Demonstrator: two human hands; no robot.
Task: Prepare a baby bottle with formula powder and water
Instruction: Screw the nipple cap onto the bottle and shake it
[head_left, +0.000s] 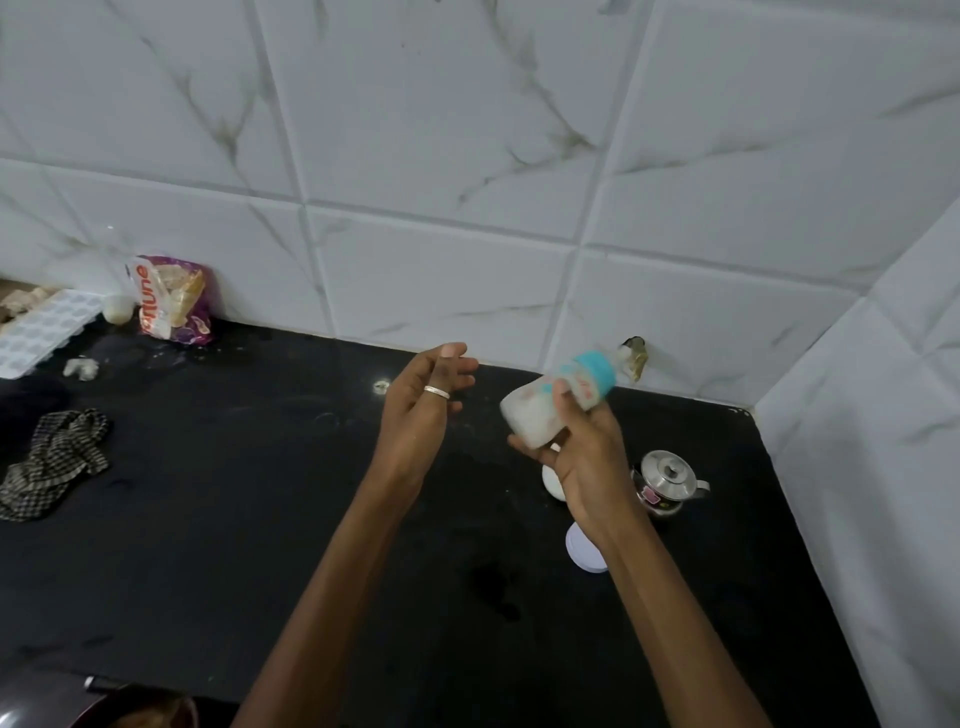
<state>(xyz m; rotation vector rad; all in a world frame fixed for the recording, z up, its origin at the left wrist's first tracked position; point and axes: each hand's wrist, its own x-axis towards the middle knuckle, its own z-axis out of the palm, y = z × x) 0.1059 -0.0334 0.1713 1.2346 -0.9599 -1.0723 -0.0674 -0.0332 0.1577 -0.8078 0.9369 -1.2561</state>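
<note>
Biggest risk here imo is the baby bottle (556, 402) slipping or leaking. It's tipped way over, teal collar and teat pointing up and away toward the tiled wall, base swung back toward the person, milky white mix inside, and the whole thing looks blurry, so I'd guess it's being shaken. If that collar isn't screwed down snug, formula is going to spray over the black table (260, 519). And only one hand has it, so a wet grip plus a hard shake could send it flying.

The right hand (576, 457) is wrapped around the middle of the bottle, fingers curled over the front, thumb underneath near the base. Closed firm on it as far as I can tell. The left hand (426, 400) is just beside the bottle on its left, not touching it, fingers loosely spread and holding nothing, ring on one finger.

Everything is up in the air above the table. Right below the bottle there's a small white round thing (553, 483) half hidden by the wrist, a white lid (584, 551) nearer the person, and a little steel pot with a lid (667, 480) just to the right. A drop would land on that stuff and knock the pot over.
</note>
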